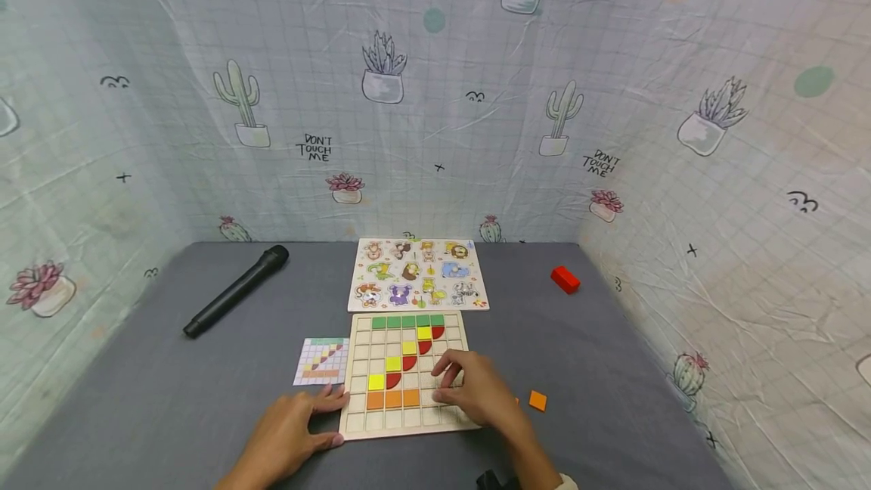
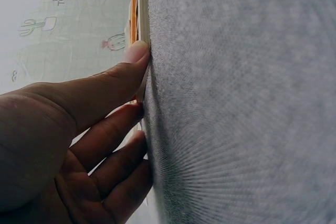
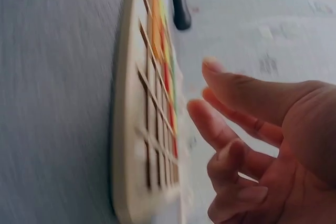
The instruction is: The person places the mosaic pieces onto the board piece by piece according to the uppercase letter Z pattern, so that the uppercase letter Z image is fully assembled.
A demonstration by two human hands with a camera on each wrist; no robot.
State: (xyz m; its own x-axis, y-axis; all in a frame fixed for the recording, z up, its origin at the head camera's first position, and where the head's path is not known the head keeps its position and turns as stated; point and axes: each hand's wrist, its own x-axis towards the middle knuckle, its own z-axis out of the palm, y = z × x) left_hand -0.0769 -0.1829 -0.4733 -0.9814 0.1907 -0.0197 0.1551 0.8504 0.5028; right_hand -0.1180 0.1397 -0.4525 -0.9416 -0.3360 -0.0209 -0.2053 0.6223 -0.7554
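A wooden grid board (image 1: 381, 426) lies on the table. It carries a green row at the top, yellow squares and red quarter-round pieces stepping diagonally, and three orange squares (image 1: 393, 399) low on the left. My left hand (image 1: 289, 426) rests at the board's lower left, its thumb and fingertips touching the edge; the left wrist view shows the thumb (image 2: 137, 51) against the side. Over the board's right half hovers my right hand (image 1: 476, 388), fingers loosely bent, nothing between thumb and fingertips in the right wrist view. A pattern card (image 1: 320, 361) lies beside the board's left edge.
Right of the board lies a loose orange square (image 1: 537, 401), with another partly hidden by the right hand. An animal puzzle board (image 1: 418, 274) lies behind the grid board. A black microphone (image 1: 236, 292) is at the left, a red block (image 1: 565, 280) at the right. Patterned cloth walls surround the table.
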